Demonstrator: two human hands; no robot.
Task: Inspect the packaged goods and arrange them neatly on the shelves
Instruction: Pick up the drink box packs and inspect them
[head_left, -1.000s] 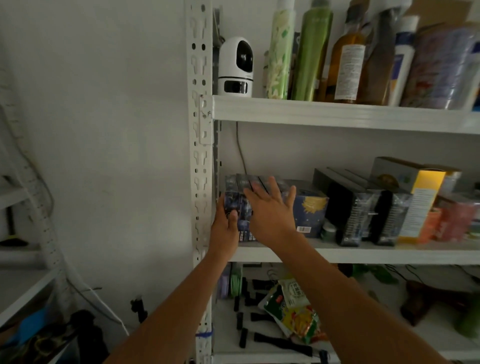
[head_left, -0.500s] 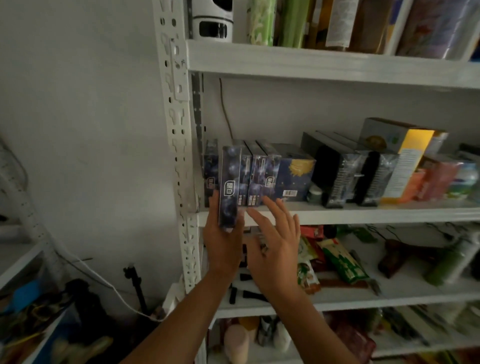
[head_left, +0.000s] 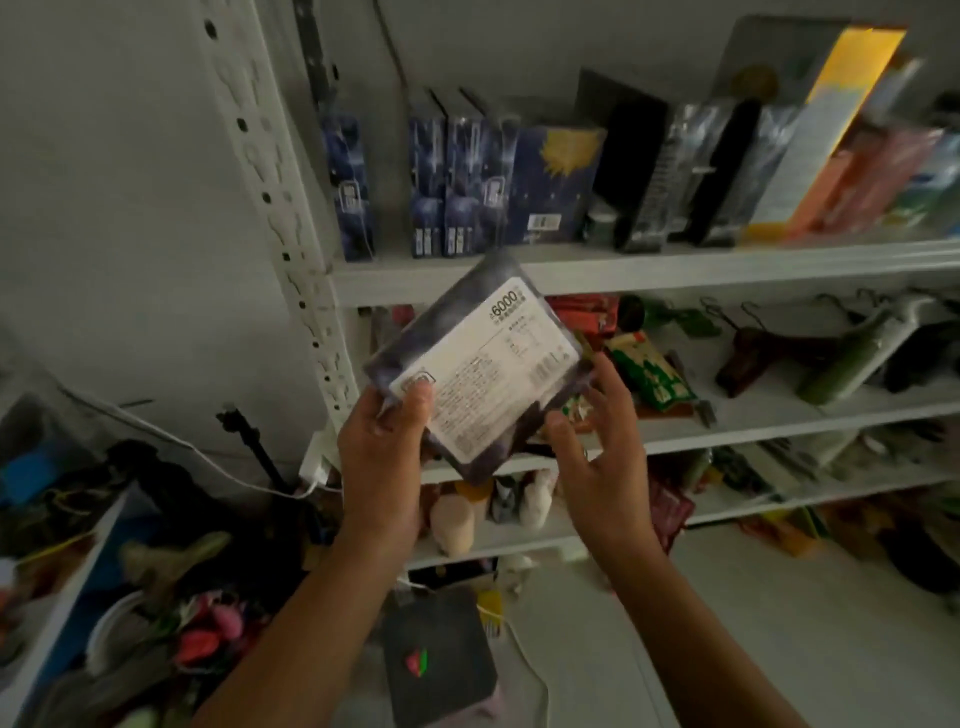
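Pulled off the shelf (head_left: 675, 267), glossy flat box (head_left: 483, 364): left hand (head_left: 382, 452) pinches, right hand (head_left: 597, 447) touches.

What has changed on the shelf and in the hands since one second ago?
The left hand has pulled one blue box out of the row and down off the shelf, gripping it label side up; the right hand has left the row and now touches its edge. The rest of the row stayed standing.
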